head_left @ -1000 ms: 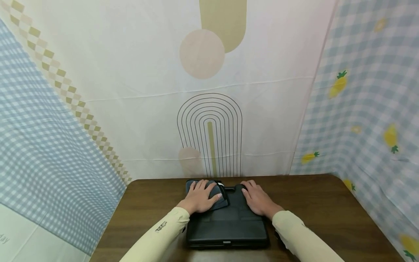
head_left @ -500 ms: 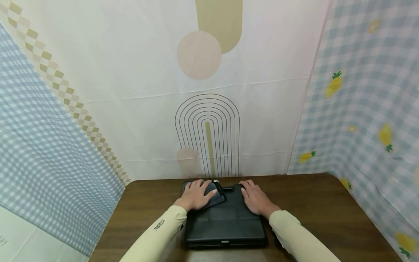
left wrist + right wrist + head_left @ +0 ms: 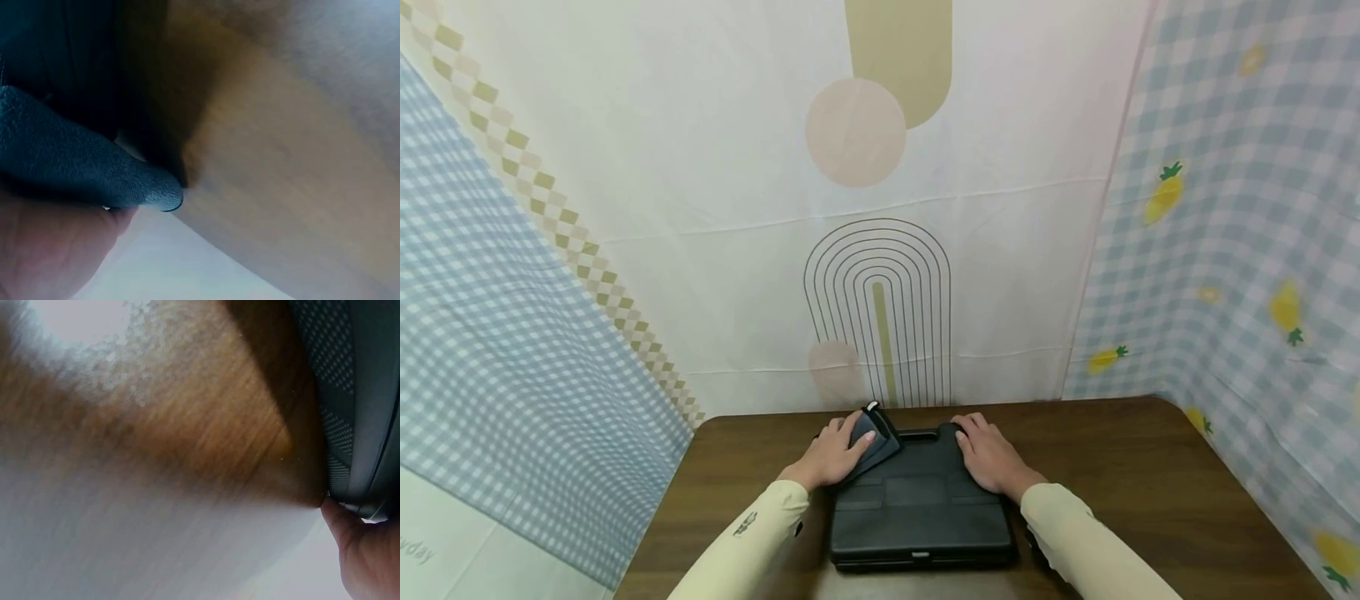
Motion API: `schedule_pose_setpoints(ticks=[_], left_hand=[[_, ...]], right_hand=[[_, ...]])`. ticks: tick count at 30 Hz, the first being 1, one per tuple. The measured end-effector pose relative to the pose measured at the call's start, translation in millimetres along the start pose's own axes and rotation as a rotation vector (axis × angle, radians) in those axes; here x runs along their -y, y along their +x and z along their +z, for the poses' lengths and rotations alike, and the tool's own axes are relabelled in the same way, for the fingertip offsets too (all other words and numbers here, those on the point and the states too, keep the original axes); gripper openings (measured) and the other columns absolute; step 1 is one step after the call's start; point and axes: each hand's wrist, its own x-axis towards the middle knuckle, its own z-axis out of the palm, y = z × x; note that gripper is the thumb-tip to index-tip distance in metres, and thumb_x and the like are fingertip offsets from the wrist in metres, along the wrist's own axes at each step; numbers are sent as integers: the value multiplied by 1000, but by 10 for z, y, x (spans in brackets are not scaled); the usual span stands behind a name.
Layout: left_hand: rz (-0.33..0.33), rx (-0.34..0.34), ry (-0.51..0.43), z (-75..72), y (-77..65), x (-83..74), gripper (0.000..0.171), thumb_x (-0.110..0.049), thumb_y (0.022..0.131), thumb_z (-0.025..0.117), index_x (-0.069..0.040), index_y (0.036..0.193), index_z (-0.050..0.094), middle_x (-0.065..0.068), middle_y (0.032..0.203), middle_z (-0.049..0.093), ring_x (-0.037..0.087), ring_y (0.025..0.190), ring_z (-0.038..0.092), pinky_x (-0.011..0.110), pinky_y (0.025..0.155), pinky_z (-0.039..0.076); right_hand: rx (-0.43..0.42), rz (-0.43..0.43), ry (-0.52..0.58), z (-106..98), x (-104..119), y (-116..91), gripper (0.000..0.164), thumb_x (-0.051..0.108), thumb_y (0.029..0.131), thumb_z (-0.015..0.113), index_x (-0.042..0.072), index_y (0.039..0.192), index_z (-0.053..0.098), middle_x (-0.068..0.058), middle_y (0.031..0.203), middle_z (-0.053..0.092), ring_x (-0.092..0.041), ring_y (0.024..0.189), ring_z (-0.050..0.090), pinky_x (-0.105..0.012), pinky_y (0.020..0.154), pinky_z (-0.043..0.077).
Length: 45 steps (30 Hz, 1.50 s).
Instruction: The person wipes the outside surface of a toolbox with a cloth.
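Observation:
A black hard-shell carrying case (image 3: 917,508) lies flat on the wooden table, its handle side away from me and its latch side near. My left hand (image 3: 829,454) holds a dark blue-grey cloth (image 3: 880,446) at the far left corner of the case, thumb on top and fingers toward the left edge. A small white tag stands up at the cloth's far end. In the left wrist view, the fuzzy cloth (image 3: 81,156) bulges beyond the hand. My right hand (image 3: 992,458) grips the far right corner; in the right wrist view a finger touches the case's side (image 3: 375,412).
The brown wooden table (image 3: 1135,483) has rounded far corners. Behind it hangs a white patterned cloth (image 3: 1030,275), with blue checked cloths at left (image 3: 527,350) and right (image 3: 1195,275).
My left hand has slid left with the cloth, from the top of the case to its far left edge, and the cloth has bunched up. The right hand stays on its corner.

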Motion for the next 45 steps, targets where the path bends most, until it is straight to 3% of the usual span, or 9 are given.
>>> schedule_pose_setpoints(ticks=[7, 12, 20, 28, 36, 40, 45], left_hand=[[-25, 35, -149, -50, -247, 30, 93, -68, 106, 48, -15, 174, 14, 32, 172, 23, 56, 155, 35, 74, 120, 35], [-36, 11, -226, -29, -375, 53, 93, -61, 107, 56, -13, 174, 12, 31, 172, 26, 53, 156, 36, 73, 120, 37], [-47, -104, -268, 85, -665, 40, 89, -53, 106, 63, -10, 171, 22, 33, 169, 34, 55, 154, 38, 73, 120, 37], [-79, -228, -337, 222, -950, 66, 83, -51, 103, 68, -15, 169, 31, 22, 170, 40, 48, 153, 45, 67, 120, 41], [-73, -310, -395, 253, -973, 32, 76, -42, 101, 75, -14, 164, 42, 20, 160, 55, 40, 142, 59, 55, 112, 50], [-107, -367, -462, 230, -964, 59, 72, -34, 99, 79, -12, 160, 48, 19, 151, 63, 33, 131, 66, 42, 103, 54], [-179, -423, -552, 168, -1016, 101, 69, -26, 100, 77, -8, 159, 47, 21, 149, 64, 32, 129, 66, 35, 100, 55]], right_hand=[[16, 1, 2, -1, 6, -10, 47, 31, 118, 37, 12, 160, 47, -15, 160, 47, -44, 143, 50, -63, 116, 45], [14, -1, 2, -13, 7, -13, 47, 30, 118, 37, 11, 160, 47, -16, 160, 47, -45, 143, 50, -63, 116, 45], [5, -9, -1, -1, -5, 5, 47, 29, 118, 36, 11, 159, 48, -17, 158, 48, -44, 142, 52, -62, 117, 44], [12, -15, 6, -12, -7, 6, 47, 30, 118, 36, 11, 160, 47, -17, 158, 48, -45, 142, 52, -64, 115, 45], [14, 3, -25, -60, -23, -18, 47, 29, 118, 37, 9, 159, 47, -18, 158, 48, -46, 140, 52, -64, 114, 46], [20, -4, -52, -65, 18, 0, 47, 29, 117, 38, 8, 158, 49, -18, 156, 50, -46, 140, 52, -62, 115, 47], [14, -26, -62, -84, 65, 14, 46, 26, 115, 44, 5, 156, 53, -19, 153, 56, -46, 143, 51, -62, 119, 43]])
